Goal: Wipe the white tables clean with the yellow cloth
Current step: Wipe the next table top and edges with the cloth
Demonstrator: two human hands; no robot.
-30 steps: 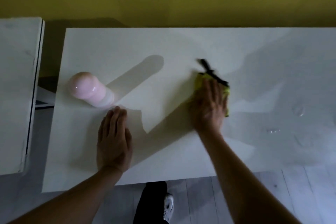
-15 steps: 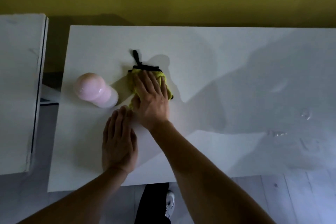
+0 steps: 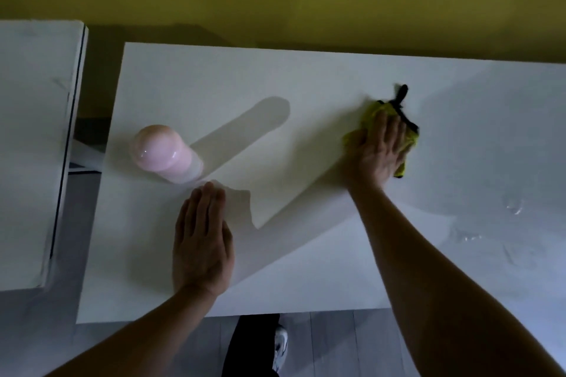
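Note:
My right hand (image 3: 378, 150) presses flat on the yellow cloth (image 3: 372, 113) with black trim, right of the middle of the white table (image 3: 306, 76). Most of the cloth is hidden under the palm and fingers. My left hand (image 3: 202, 239) rests flat on the same table near its front edge, fingers straight and together, holding nothing. A second white table (image 3: 33, 147) stands to the left across a narrow gap.
A pink bottle with a rounded cap (image 3: 162, 151) stands on the table's left part, just beyond my left fingertips. Water drops (image 3: 514, 208) lie on the right part. A yellow wall runs behind the tables. My shoe (image 3: 280, 346) shows below the front edge.
My right hand has swept the cloth from beside the pink bottle to the right across the table. My left hand has stayed in place.

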